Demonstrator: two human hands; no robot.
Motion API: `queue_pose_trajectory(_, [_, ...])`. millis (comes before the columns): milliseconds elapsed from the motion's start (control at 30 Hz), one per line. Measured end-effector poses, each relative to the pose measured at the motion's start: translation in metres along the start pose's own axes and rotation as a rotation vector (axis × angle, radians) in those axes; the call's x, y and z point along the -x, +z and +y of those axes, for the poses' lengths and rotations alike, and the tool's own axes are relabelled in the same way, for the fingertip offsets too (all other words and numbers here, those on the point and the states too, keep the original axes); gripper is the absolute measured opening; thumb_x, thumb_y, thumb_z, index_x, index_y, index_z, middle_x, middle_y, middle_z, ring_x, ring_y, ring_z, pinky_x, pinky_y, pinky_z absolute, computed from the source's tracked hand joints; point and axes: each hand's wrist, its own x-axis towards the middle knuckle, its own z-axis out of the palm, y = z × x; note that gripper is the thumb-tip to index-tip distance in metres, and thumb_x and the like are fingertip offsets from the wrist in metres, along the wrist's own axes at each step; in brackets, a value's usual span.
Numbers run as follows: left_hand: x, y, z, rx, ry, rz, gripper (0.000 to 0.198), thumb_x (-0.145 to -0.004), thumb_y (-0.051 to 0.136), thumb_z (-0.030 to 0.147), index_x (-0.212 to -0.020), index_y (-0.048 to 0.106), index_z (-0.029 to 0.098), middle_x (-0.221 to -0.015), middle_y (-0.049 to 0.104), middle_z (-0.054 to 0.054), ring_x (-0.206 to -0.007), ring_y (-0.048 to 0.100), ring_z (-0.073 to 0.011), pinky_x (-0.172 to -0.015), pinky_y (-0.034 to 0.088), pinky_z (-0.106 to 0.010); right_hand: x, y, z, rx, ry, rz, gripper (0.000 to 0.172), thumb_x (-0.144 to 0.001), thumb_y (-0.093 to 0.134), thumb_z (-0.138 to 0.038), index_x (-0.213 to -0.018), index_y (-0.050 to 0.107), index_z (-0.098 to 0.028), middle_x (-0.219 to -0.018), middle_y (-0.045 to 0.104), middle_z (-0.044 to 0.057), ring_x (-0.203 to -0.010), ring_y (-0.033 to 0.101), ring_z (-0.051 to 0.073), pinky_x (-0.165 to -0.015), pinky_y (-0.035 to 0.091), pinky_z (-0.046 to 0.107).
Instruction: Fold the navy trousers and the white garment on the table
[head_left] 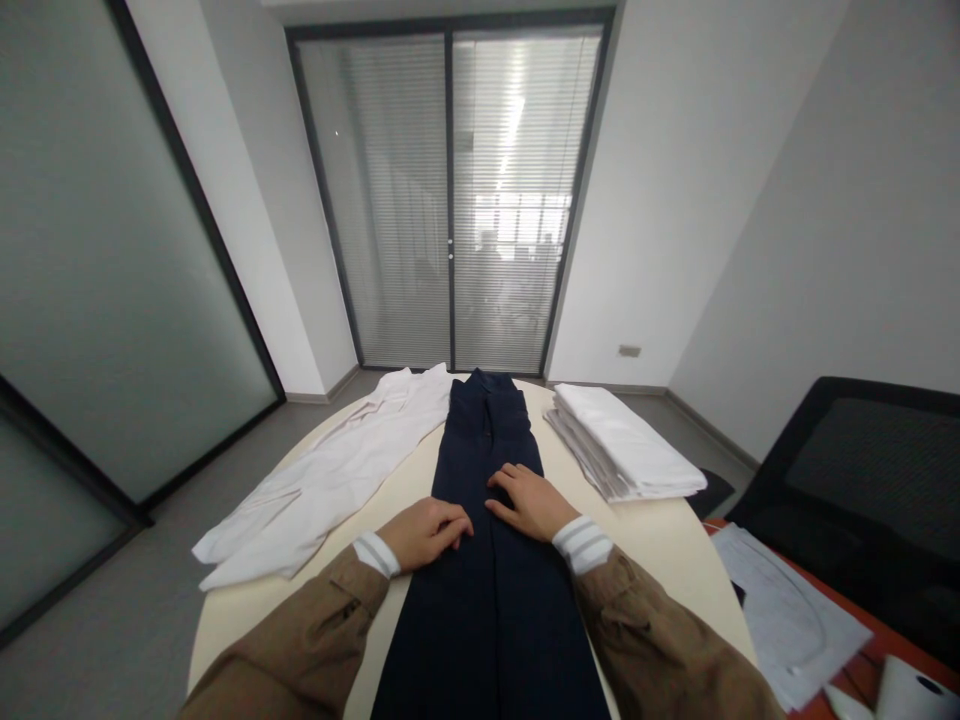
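A pair of navy trousers [517,600] lies lengthwise over the middle of the table, waistband at the far end and legs running toward me. My left hand [427,532] rests at the left edge of the trousers, its fingers curled in together; the cloth around it is not bunched up. Farther up on the right leg, my right hand [531,500] lies on the fabric with fingers apart and bent, holding nothing. To the left is a long white garment [337,470], laid flat with two leg-like ends. On the right sits a stack of folded white cloth [630,440].
The round cream table [664,555] carries all the garments. A black mesh chair [862,480] stands at the right. Near it, a red surface [832,590] holds a clear plastic bag [784,610] and a white roll [915,695]. Glass panels with blinds [450,200] are behind.
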Motion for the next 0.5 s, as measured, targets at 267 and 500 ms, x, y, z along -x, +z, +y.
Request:
queue_pose_trajectory(267, [-0.003, 0.007, -0.049, -0.085, 0.000, 0.352, 0.039, -0.080, 0.041, 0.002, -0.100, 0.068, 0.021, -0.109, 0.066, -0.005, -0.107, 0.058, -0.0194, -0.100, 0.044, -0.034, 0.001, 0.009, 0.020, -0.108, -0.047, 0.026, 0.036, -0.093, 0.042, -0.013, -0.118, 0.066, -0.023, -0.113, 0.065, 0.006, -0.104, 0.057, 0.019, -0.094, 0.044, 0.031])
queue_pose_trajectory(500, [0.008, -0.001, -0.068, -0.087, 0.074, 0.256, 0.045, -0.079, 0.042, -0.001, -0.101, 0.072, 0.023, -0.119, 0.064, -0.006, -0.117, 0.055, -0.0199, -0.107, 0.042, -0.040, 0.008, 0.006, 0.054, -0.176, 0.024, 0.061, 0.027, -0.090, 0.048, -0.015, -0.104, 0.070, -0.022, -0.104, 0.067, 0.006, -0.097, 0.061, 0.019, -0.090, 0.047, 0.032])
